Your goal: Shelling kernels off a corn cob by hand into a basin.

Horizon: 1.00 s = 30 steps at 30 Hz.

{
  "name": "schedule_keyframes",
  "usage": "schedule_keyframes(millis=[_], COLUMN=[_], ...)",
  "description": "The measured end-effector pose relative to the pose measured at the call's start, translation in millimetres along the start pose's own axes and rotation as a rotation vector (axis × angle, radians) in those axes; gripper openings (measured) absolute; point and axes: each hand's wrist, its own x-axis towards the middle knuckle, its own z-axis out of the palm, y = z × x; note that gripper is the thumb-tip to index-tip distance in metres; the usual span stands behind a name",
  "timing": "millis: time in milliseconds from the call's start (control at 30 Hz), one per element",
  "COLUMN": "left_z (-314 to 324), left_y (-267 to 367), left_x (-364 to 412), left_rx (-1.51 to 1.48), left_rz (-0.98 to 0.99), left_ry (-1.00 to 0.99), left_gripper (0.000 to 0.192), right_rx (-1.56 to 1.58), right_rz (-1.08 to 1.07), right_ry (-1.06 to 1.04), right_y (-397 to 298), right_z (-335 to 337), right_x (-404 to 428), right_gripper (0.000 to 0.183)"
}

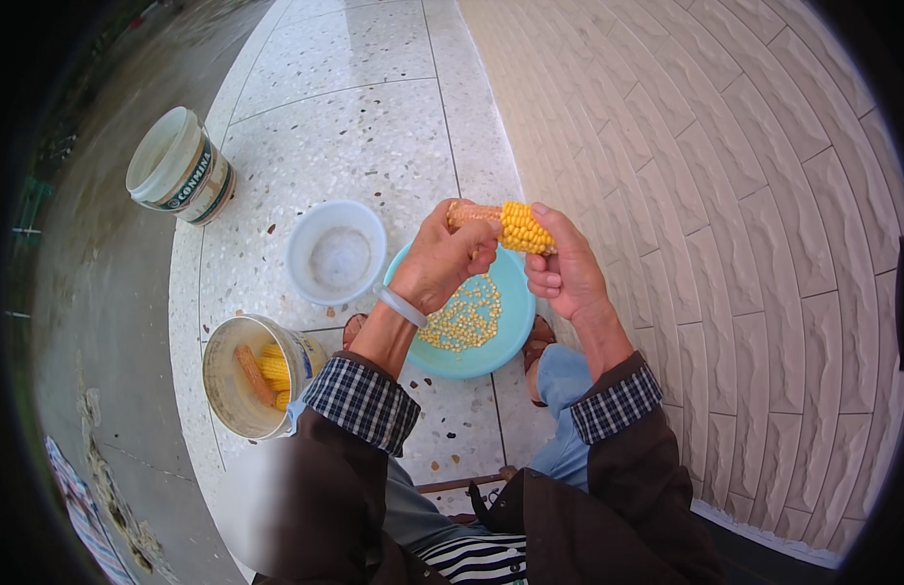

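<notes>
An ear of corn is held crosswise between my two hands, above a turquoise basin. My left hand grips its bare cob end, the thumb lying close to the edge of the kernels. Around the other end, still covered in yellow kernels, my right hand is closed with the thumb on top. Loose corn kernels are spread over the bottom of the basin, partly hidden by my left hand and wrist. A pale bangle circles my left wrist.
Beside the basin stands a pale blue-white plastic bowl. A bucket at left holds a bare cob and yellow corn ears. Farther off is a CONMINA bucket. A tiled wall bounds the right side.
</notes>
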Motion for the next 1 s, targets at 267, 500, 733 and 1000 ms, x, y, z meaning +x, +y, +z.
schedule_keyframes(millis=[267, 500, 733, 1000], left_z=[3.3, 10.5, 1.4, -11.9], left_y=[0.2, -1.5, -2.0, -4.5], left_x=[-4.3, -5.8, -9.0, -4.0], left_rx=[-0.159, 0.024, 0.212, 0.309], left_rz=[0.025, 0.12, 0.121, 0.296], left_ry=[-0.059, -0.037, -0.03, 0.194], left_gripper=[0.023, 0.03, 0.049, 0.028], right_rx=[0.028, 0.012, 0.085, 0.076], right_rz=[0.013, -0.02, -0.011, -0.082], right_ry=[-0.009, 0.004, -0.025, 0.016], right_y=[-6.6, -7.9, -6.1, -4.2], right_z=[-2.1, -1.5, -7.4, -8.2], right_x=[-2.0, -2.3, -0.9, 0.4], right_gripper=[0.031, 0.029, 0.028, 0.028])
